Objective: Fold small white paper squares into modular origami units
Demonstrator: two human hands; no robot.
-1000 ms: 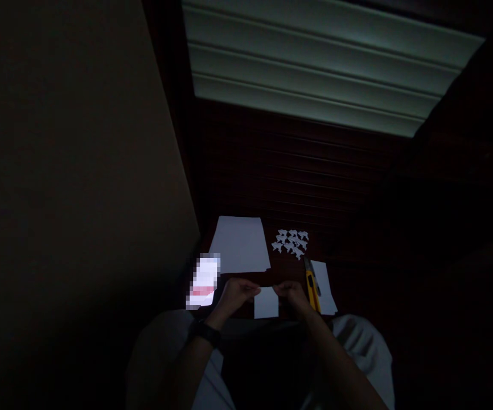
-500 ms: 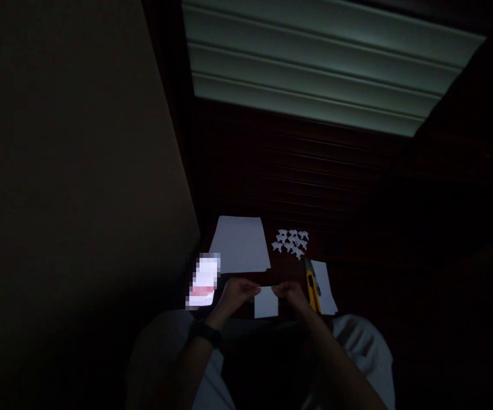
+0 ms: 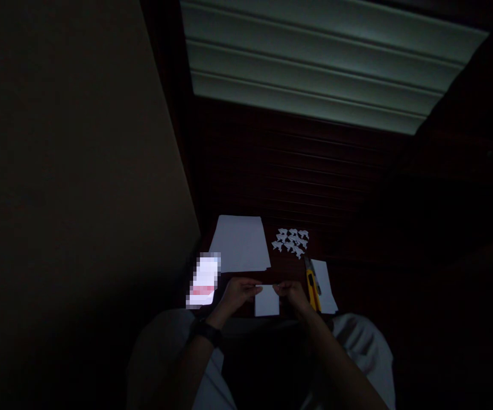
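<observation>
A small white square of paper (image 3: 267, 303) lies close to the table's front edge, between my two hands. My left hand (image 3: 241, 291) pinches its upper left corner between thumb and fingers. At the upper right corner, my right hand (image 3: 290, 292) grips the same paper in a like pinch. Dim light hides whether the sheet has creases. Just right of my right hand lies a yellow utility knife (image 3: 312, 287), partly over a strip of white paper (image 3: 324, 285).
A stack of white paper (image 3: 241, 244) lies at the back left. Several small folded paper figures (image 3: 291, 241) are grouped at the back right. A lit phone (image 3: 204, 282), its screen blurred out, is left of my left hand. Behind the table stands a slatted dark panel (image 3: 289, 159).
Both hands keep their hold on the paper's upper corners, with only a very slight shift of the fingers. The other things lie as before.
</observation>
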